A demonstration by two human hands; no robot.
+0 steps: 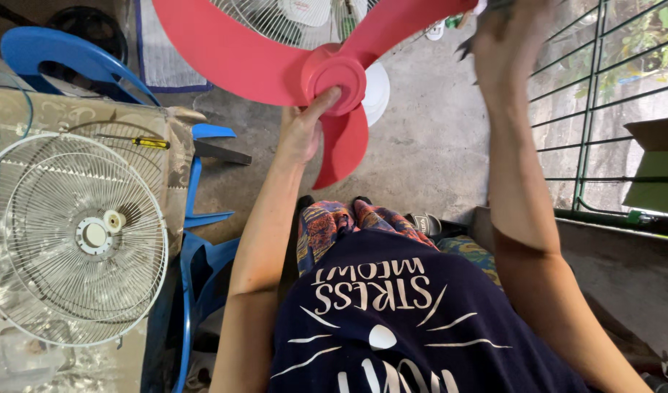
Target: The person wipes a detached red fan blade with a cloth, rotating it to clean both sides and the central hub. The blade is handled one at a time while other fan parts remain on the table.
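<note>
One package only: an open brown corrugated cardboard box (657,164) at the right edge of the view, beyond the green metal window bars (585,131), partly cut off by the frame. Its upper flap shows plain brown, the face below it looks greenish-yellow in the light, and no label can be made out on it. The only lettering in view is white print on the front of the dark navy T-shirt (406,327); no signs or screens appear.
</note>
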